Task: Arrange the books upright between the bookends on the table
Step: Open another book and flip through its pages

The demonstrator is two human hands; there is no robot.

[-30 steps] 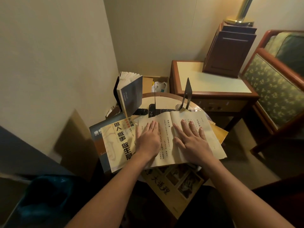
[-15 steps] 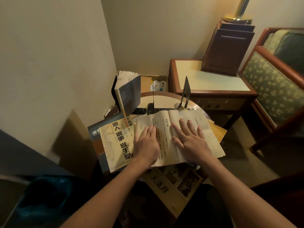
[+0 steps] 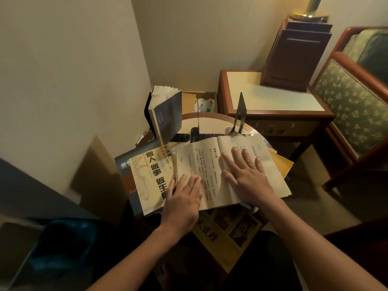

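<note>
Head view, looking down on a small round table [image 3: 212, 120] crowded with books. Open book [image 3: 210, 164] lies flat near the middle, pages up. Right hand [image 3: 249, 181] rests palm-down on the right-hand page, fingers spread, nothing gripped. Left hand [image 3: 182, 198] lies flat at the near left corner of the same book, fingers extended and close together, thumb over the page edge; gripping nothing that I can see.

Two metal bookends stand at the far side of the table: a thin one seen edge-on [image 3: 198, 122] and a slanted one [image 3: 240, 112] to its right. Gap between them holds no book. One dark-covered book [image 3: 168, 116] stands upright outside the pair, to the left of the thin bookend, pages fanned at the top.

Flat stock: a cream-covered book with bold black characters [image 3: 151, 179] just left of the open one and partly beneath it; a dark blue book [image 3: 123, 162] under that; a book with photo panels [image 3: 226, 229] hanging off the near edge; a yellow cover [image 3: 283, 164] poking out at the right.

Step in hand, by my reading: dealing with the open book, likely about to close it. No book is yet between the bookends.

Next move calls for folding one half over the other, gripping the closed book by spine or edges, then standing it in the gap. Slanted bookend may need steadying.
</note>
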